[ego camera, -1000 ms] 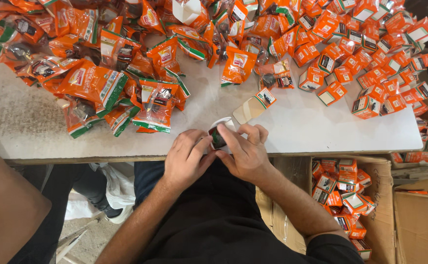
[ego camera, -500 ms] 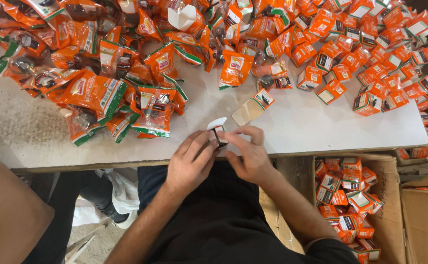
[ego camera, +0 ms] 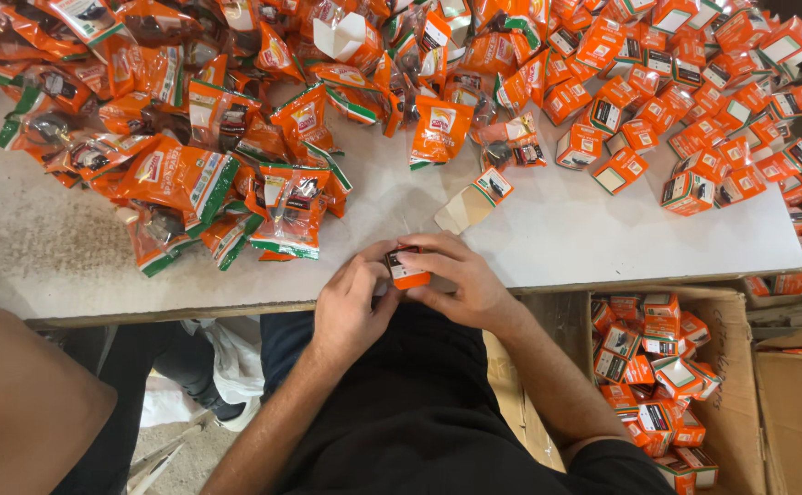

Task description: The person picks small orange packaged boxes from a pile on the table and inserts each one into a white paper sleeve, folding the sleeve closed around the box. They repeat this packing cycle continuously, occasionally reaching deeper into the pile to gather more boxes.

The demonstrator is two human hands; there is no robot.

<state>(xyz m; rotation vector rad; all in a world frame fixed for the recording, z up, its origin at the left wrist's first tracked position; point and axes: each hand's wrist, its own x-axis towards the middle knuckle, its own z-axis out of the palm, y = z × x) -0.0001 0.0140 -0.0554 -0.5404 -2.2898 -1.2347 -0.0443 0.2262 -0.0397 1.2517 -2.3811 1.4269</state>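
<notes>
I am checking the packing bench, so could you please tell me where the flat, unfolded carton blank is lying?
In the head view the flat carton blank lies alone on the white table, just beyond the right hand, near the pile of orange pouches.

head-worn view, looking steeply down, close over table (ego camera: 603,238)

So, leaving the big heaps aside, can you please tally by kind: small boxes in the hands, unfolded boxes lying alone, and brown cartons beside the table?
small orange box, held between left hand and right hand: 1
unfolded box, alone on the table: 1
brown cartons, filled carton and side carton: 2
Total: 4
</notes>
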